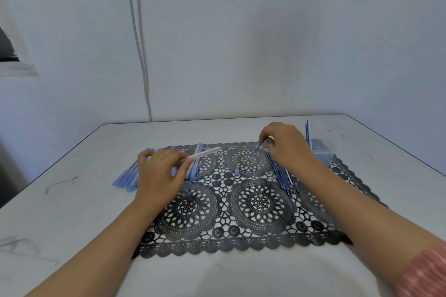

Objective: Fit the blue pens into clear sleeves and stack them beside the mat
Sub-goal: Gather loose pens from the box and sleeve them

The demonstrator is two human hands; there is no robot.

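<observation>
Surface: white table (72, 200), black lace mat (241, 243).
Left hand (160, 171): you pinch a clear sleeve (207, 152).
Right hand (287, 146): you pinch a blue pen (256, 149) over the mat.
Sleeved pens (126, 177): beside your left hand.

Bare left hand (159, 171), bare right hand (287, 147), both forearms bare. Pink ribbed fabric sleeve with pale streaks (424, 275) on right arm near elbow, frame 4 o'clock. Left arm bare to frame edge, 7 o'clock.
</observation>
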